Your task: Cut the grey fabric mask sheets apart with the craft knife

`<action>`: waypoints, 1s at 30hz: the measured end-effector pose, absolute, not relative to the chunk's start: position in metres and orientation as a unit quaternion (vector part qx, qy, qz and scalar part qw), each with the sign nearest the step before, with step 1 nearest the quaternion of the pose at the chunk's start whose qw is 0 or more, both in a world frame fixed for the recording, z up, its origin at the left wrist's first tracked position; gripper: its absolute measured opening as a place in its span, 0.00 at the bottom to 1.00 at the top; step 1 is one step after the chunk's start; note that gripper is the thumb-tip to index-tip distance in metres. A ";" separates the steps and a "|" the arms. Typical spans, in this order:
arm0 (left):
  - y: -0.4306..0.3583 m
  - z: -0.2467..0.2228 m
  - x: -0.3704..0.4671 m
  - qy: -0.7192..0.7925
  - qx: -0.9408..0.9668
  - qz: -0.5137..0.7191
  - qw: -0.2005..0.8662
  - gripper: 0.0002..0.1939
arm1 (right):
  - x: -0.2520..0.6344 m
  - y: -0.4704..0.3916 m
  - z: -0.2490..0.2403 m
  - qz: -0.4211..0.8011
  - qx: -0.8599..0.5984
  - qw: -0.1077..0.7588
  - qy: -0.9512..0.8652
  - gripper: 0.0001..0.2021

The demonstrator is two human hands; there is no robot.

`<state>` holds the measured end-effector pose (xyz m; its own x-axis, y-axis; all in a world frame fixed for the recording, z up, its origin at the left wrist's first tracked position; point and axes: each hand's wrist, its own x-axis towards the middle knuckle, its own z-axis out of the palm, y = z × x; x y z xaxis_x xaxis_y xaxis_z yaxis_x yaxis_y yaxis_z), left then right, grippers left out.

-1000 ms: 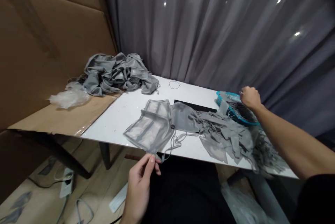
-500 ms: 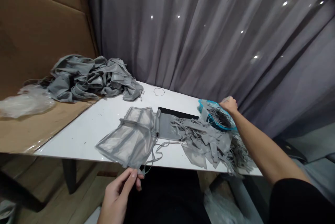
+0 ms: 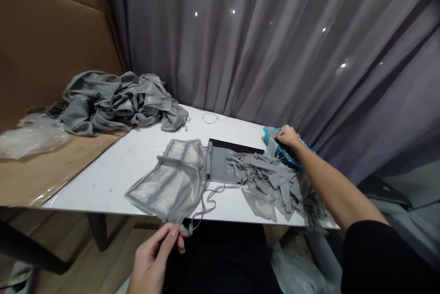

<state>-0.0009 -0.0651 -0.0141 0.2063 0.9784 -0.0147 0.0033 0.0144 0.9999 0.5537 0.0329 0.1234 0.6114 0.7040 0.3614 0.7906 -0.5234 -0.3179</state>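
My left hand point(image 3: 151, 255) is closed, thumb and fingers pinching the near corner of the grey sheer bag point(image 3: 172, 177), right at the front table edge. The rest of the bag lies spread on the white table point(image 3: 92, 174), drawcords point(image 3: 210, 206) trailing loose off its right side. My right hand point(image 3: 289, 137) is reached out over the blue basket point(image 3: 292, 161), fingers bent in. Grey bit at the fingertips; can't tell if I have it pinched or it's just behind.

Step, my read: bag corner held as an anchor, right hand doing a pick or a drop at the basket. Can't call which from here.

Between bag and basket: grey fabric strips point(image 3: 270, 179) piled up, partly over a black sheet point(image 3: 237, 146). Stringy tangle point(image 3: 315, 207) just right of them, at the near edge. Further left: heap of grey fabric point(image 3: 117, 101), clear plastic point(image 3: 32, 135) beside it.

Next move calls for a firm left pinch and a clean right-hand lift over the rim, then a path back above the strips. Main risk: snagging loose strips or cords on the way.
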 end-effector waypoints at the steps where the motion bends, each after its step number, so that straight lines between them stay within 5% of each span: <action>1: -0.065 -0.014 0.000 0.450 0.547 0.441 0.551 0.40 | 0.554 0.032 0.125 -0.081 -0.873 0.232 -0.421 0.14; 9: -0.065 -0.019 0.001 0.447 0.552 0.449 0.542 0.39 | 0.550 0.017 0.183 -0.132 -0.792 0.500 -0.323 0.11; 15: -0.065 -0.025 0.002 0.442 0.545 0.443 0.558 0.39 | 0.507 -0.078 0.194 -0.248 -0.638 0.648 -0.333 0.16; 23: -0.072 -0.042 0.008 0.414 0.547 0.433 0.585 0.34 | 0.441 -0.164 0.135 -0.081 -0.768 0.431 -0.467 0.14; 30: -0.075 -0.032 0.008 0.416 0.559 0.428 0.575 0.31 | 0.398 -0.181 0.128 -0.057 -0.715 0.551 -0.427 0.13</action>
